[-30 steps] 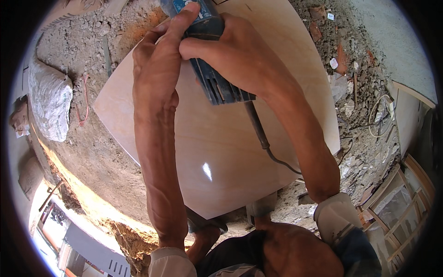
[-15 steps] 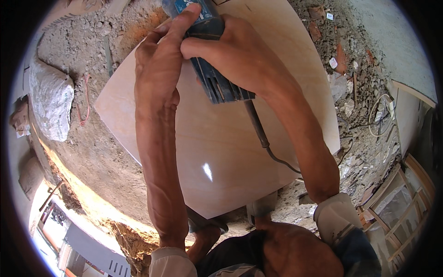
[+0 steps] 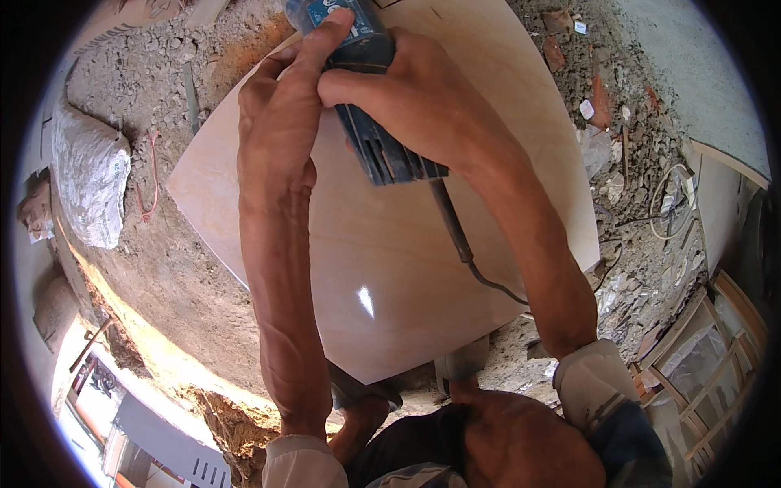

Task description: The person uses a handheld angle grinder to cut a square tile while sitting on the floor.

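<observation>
A blue and black corded power tool [image 3: 378, 150], shaped like a grinder, lies slantwise over a large glossy cream tile [image 3: 407, 313]. My right hand [image 3: 407, 77] wraps round its body from the right. From the left, my left hand [image 3: 285, 85] grips its front part, thumb stretched along the top and fingers curled. The tool's working end is cut off by the upper edge of the picture. A dark cord [image 3: 460, 236] leaves the rear of the tool and passes under my right forearm.
Rough ground with rubble [image 3: 618, 244] surrounds the tile. A white woven sack [image 3: 89, 175] lies at the left, near a pink string [image 3: 152, 175]. At the right are a pale cable loop [image 3: 669, 203] and a wooden frame [image 3: 708, 374]. My foot [image 3: 358, 423] is near the tile's close corner.
The rear of the power tool and its cord have shifted very slightly to the left. Both hands keep their grip in almost the same place.
</observation>
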Demonstrator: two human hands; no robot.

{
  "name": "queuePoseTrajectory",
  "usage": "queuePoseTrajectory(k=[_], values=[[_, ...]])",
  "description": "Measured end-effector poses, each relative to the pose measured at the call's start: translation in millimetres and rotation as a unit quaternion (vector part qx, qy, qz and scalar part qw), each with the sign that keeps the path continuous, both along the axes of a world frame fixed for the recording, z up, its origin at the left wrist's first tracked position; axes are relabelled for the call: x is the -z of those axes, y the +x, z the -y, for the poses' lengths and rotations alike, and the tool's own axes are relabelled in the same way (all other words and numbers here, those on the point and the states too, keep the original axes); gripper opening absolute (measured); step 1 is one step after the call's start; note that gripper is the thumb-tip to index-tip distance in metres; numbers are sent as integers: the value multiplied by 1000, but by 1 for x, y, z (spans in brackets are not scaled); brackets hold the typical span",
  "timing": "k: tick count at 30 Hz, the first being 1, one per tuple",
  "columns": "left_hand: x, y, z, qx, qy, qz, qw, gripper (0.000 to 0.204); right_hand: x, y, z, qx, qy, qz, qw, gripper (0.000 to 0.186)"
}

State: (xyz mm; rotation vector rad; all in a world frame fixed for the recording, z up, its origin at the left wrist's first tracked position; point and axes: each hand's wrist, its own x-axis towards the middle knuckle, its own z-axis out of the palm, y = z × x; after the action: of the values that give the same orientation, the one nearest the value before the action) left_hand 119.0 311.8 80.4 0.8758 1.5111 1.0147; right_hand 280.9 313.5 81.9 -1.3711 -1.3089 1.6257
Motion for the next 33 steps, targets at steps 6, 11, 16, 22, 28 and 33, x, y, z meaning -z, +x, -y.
queuePoseTrajectory(k=[6, 11, 16, 22, 28, 33], values=[[2, -2, -1, -3, -5, -15, 1000, 69, 4, -1, -2, -1, -7, -10, 1000, 43], [3, -1, -2, -8, -6, 6, 1000, 68, 2, 0, -1, -1, -7, -10, 1000, 43], [4, -1, 0, -9, -6, 11, 1000, 67, 3, 0, 0, 0, -7, -8, 1000, 42], [4, 2, 1, -7, -3, 27, 1000, 64, 2, 1, 1, 0, -9, -12, 1000, 41], [1, 4, 4, -5, 15, 4, 1000, 64, 3, 2, 3, -2, -6, -11, 1000, 41], [4, 2, 4, -3, -2, 19, 1000, 65, 3, 3, 4, -4, -18, -16, 1000, 42]])
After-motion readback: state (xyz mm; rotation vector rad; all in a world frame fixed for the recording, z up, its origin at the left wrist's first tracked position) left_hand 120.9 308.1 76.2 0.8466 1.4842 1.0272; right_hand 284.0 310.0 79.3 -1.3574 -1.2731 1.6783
